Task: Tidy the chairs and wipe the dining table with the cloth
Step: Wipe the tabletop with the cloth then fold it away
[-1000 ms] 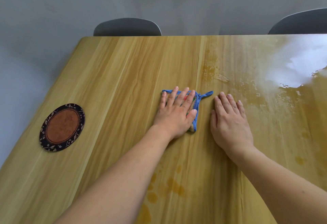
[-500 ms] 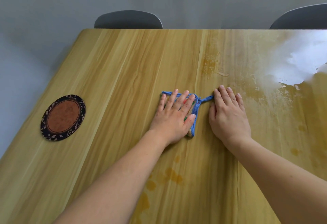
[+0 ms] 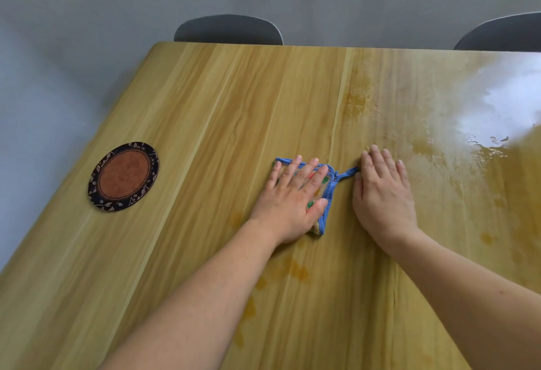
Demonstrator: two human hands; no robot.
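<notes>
Cloth (image 3: pixel 325 194): small, folded, blue-edged with a pale patterned face, lying flat on the table (image 3: pixel 205 106) about midway between its near and far edges. A blue loop at the cloth's far right corner trails toward the right.

Left hand (image 3: pixel 292 198): laid palm-down on the cloth, fingers straight and spread, pressing it onto the surface; no curled grip. The hand covers most of the cloth, leaving the blue border visible along the far and right sides.

Right hand (image 3: pixel 382 194): flat on the bare wood just beside the cloth, fingers straight and together, holding nothing. Its index side meets the end of the blue loop; actual contact cannot be confirmed.

Table surface: wet sheen and yellowish stains toward the far right corner, further stains toward the near edge between the forearms.

Oval coaster (image 3: pixel 123 177): dark patterned rim, brown centre, near the left edge, well apart from the cloth.

Two grey chairs at the far edge: one (image 3: pixel 228 29) toward the left corner, one (image 3: pixel 500 33) at the right.
</notes>
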